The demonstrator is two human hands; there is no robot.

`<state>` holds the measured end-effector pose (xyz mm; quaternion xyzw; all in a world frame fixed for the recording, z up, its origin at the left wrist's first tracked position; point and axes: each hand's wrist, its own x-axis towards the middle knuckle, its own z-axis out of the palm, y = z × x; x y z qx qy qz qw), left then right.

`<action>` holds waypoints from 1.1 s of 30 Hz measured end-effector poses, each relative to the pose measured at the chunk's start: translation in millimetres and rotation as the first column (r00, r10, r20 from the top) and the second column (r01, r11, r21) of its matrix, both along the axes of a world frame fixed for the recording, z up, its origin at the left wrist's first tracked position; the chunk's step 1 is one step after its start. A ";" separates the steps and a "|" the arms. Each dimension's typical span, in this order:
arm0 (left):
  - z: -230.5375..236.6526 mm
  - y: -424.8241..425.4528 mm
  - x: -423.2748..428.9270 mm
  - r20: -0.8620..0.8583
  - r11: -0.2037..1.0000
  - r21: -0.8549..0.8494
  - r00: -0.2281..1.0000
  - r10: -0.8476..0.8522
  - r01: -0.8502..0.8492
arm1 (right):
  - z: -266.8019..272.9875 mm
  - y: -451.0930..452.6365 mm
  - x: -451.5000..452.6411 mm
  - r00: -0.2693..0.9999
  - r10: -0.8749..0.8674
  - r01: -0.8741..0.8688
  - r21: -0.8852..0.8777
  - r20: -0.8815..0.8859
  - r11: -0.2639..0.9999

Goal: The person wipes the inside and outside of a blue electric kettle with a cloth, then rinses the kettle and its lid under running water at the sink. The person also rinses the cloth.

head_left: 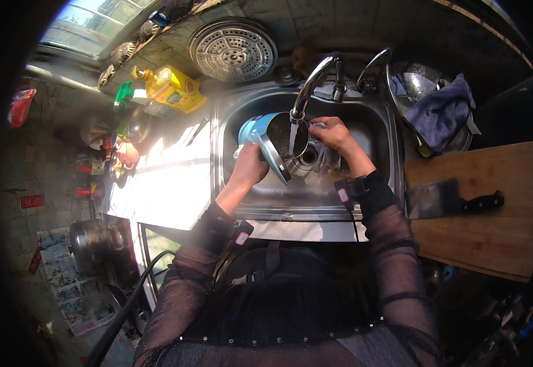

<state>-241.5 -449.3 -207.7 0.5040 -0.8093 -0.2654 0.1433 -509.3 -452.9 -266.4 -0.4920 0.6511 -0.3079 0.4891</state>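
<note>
A light-blue kettle [258, 125] is tilted in the stainless steel sink [362, 110], its mouth towards the right and its lid [275, 160] swung open. My left hand [251, 164] grips it on the near side, by the lid; the fingers are partly hidden. Water [292, 137] runs from the curved chrome faucet [310, 85] at the kettle's mouth. My right hand [333, 134] pinches a crumpled whitish piece [317, 125], perhaps a cloth or thin plastic, close beside the rim. Below the kettle's mouth shows the drain [309, 157].
Right of the sink, a cleaver [436, 199] lies on a wooden cutting board [486, 247]. A purple-grey cloth [443, 114] drapes over a metal pan [399, 87]. A yellow pump bottle [174, 89] stands at the back left. Behind the sink leans a perforated steamer plate [233, 52].
</note>
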 end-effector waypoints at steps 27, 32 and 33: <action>42.6 16.2 31.8 -0.219 0.757 0.652 0.942 0.255 -0.053 | 40.8 49.1 -35.9 0.998 0.049 -0.046 -0.086 0.032 0.995; 75.3 29.9 68.0 -0.630 0.795 0.528 0.765 0.130 0.299 | 27.7 72.3 32.0 0.924 0.341 -0.380 -0.300 -0.176 0.875; 82.7 33.9 73.2 -0.656 0.813 0.502 0.742 0.137 0.294 | 22.1 69.7 34.6 0.932 0.356 -0.361 -0.262 -0.068 0.895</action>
